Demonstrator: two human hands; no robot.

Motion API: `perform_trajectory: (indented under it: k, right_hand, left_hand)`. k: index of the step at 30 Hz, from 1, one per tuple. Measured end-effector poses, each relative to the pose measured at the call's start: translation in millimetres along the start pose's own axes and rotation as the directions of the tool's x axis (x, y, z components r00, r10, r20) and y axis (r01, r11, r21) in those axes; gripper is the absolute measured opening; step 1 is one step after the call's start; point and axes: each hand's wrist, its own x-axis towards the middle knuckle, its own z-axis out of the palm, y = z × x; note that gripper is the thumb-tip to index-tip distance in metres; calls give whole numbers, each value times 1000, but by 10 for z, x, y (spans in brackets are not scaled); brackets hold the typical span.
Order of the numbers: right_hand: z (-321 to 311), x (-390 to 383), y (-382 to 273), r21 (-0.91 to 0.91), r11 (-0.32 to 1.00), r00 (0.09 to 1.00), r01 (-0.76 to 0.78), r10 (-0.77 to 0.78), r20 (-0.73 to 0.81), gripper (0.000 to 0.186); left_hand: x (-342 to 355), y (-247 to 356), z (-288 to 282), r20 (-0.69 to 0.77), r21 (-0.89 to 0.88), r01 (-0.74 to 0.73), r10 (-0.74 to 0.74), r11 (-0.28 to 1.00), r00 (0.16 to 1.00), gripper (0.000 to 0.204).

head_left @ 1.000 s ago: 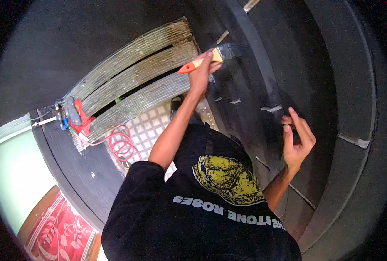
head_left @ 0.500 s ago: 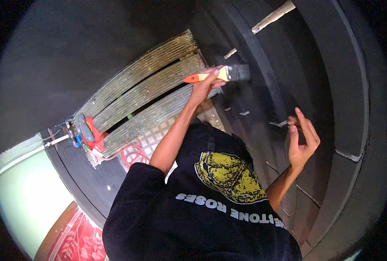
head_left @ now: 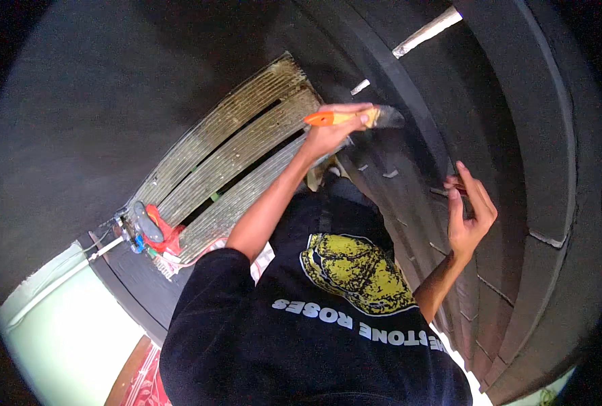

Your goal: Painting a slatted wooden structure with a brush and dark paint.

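My left hand [head_left: 335, 133] is closed around a flat paintbrush [head_left: 323, 119] with an orange-tipped, yellowish handle. The brush lies nearly level, its dark, blurred bristles pointing right toward a dark, ridged surface [head_left: 419, 111]. Whether the bristles touch it I cannot tell. Further right and lower, my right hand [head_left: 474, 220] is raised with its fingers and thumb apart. Nothing can be seen in it. Its fingertips are close to a pale streak on the dark surface, and contact is unclear.
Ribbed, weathered boards [head_left: 237, 125] with dark gaps lie left of the brush. At their lower left end sits a grey and red item [head_left: 155, 230] beside a white pipe [head_left: 106, 249]. A pale strip [head_left: 427, 32] shows at the upper right, and a pale green wall [head_left: 64, 325] at the lower left.
My left hand has moved slightly right with the paintbrush, and the handle is gripped more tightly across. My right hand stays almost in place. The view has shifted a little.
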Motion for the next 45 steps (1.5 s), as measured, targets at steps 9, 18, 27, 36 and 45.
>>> perform_trajectory:
  k: [9, 18, 27, 36, 45]
  right_hand:
    - [-22, 3, 18, -10, 999, 999, -35, 35, -27, 38]
    - [17, 1, 51, 25, 999, 1000, -31, 31, -2, 38]
    - [50, 79, 36, 24, 1000, 999, 19, -20, 26, 39]
    - [50, -22, 54, 6, 1000, 1000, -24, 24, 8, 40]
    - [68, -93, 53, 20, 998, 998, -67, 67, 3, 39]
  left_hand:
    - [271, 337, -271, -527, 425, -297, 501, 855, 687, 30]
    - [-499, -316, 511, -8, 430, -297, 333, 852, 943, 36]
    - [473, 366, -869, -42, 642, -445, 607, 625, 793, 25]
    - [-100, -646, 210, -234, 338, -363, 452, 868, 861, 17]
    - [102, -160, 91, -342, 525, -238, 459, 817, 820, 31]
